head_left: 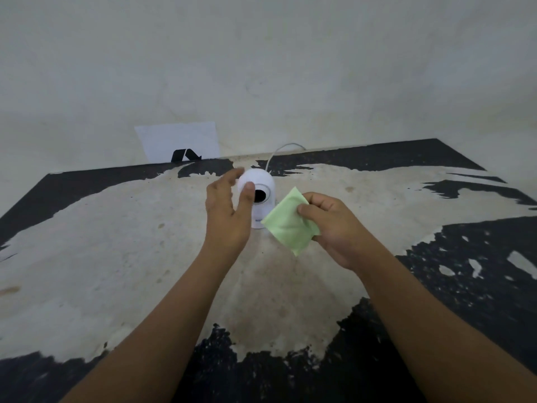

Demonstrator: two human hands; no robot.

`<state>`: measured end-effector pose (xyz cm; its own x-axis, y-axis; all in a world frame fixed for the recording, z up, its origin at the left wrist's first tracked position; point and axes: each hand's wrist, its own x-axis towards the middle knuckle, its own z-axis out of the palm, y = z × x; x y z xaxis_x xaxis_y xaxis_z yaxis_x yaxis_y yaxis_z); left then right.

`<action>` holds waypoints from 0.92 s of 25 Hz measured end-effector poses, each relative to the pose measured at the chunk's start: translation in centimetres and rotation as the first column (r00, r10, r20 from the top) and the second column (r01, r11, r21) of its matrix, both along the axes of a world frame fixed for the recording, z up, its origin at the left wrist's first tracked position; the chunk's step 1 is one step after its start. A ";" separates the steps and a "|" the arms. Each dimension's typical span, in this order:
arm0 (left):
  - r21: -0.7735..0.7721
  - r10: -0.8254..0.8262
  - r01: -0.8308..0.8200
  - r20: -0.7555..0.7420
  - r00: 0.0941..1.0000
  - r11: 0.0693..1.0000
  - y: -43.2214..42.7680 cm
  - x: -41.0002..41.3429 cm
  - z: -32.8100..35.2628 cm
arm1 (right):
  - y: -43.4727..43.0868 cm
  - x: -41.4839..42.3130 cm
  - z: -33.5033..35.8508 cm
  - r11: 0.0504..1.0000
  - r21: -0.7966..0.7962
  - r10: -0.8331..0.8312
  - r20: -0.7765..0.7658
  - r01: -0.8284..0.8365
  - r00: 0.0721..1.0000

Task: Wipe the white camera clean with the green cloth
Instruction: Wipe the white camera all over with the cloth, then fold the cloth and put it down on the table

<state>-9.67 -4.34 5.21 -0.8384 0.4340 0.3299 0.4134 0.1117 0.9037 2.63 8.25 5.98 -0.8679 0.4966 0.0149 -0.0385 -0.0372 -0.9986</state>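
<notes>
- Your left hand reaches up from the lower left of the frame on a bare forearm, palm turned toward the small white dome-shaped camera at the centre of the frame.
- Its fingers are loosely spread and curve round the camera's left side; the thumb tip lies on the front, just beside the dark round lens. The grip is not closed.
- Your right hand comes in from the lower right, raised just right of the camera.
- Its thumb and fingers pinch one folded pale green cloth, whose free corner points up toward the camera and overlaps its lower right edge; whether they touch, you cannot tell.
- One camera stands on the worn black-and-cream table, one white cable trailing behind it.
- One white paper sheet leans at the wall, upper left of centre.
</notes>
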 end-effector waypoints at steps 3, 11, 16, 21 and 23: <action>0.004 -0.342 0.352 0.242 0.908 0.936 -2.2 3.6 0.3 | -0.7 1.6 0.1 0.998 -0.054 0.045 -0.007 -0.045 0.999; 0.257 -0.347 0.253 0.450 0.823 0.933 -3.7 6.7 -0.3 | -4.8 4.1 -1.4 0.861 0.412 -0.255 -0.160 0.299 0.954; 0.335 -0.442 0.299 0.542 0.715 0.894 -4.2 8.0 0.0 | -5.9 5.0 -1.6 0.933 0.340 -0.073 -0.132 0.114 0.989; 0.295 -0.465 0.359 0.550 0.694 0.885 -4.1 8.5 -0.3 | -5.5 5.7 -2.2 0.963 0.248 -0.069 -0.143 0.103 0.987; 0.271 -0.469 0.384 0.562 0.682 0.883 -3.9 8.6 -0.4 | -5.2 5.9 -2.4 0.956 0.263 -0.090 -0.145 0.126 0.985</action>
